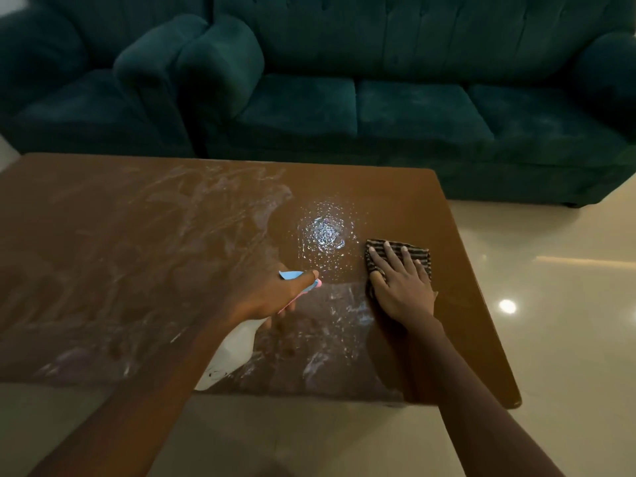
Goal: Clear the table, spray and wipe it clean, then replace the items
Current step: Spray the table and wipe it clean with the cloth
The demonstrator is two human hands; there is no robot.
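Observation:
A brown wooden table fills the middle of the view, its top smeared with pale wet streaks. My left hand grips a white spray bottle with a blue and pink head, the nozzle pointing at a glistening patch of fresh spray droplets. Just right of that patch, my right hand lies flat with fingers spread on a dark striped cloth, pressing it onto the tabletop near the right edge.
A dark green sofa stands behind the table, with a matching armchair at the back left. Shiny pale tiled floor lies to the right and in front of the table.

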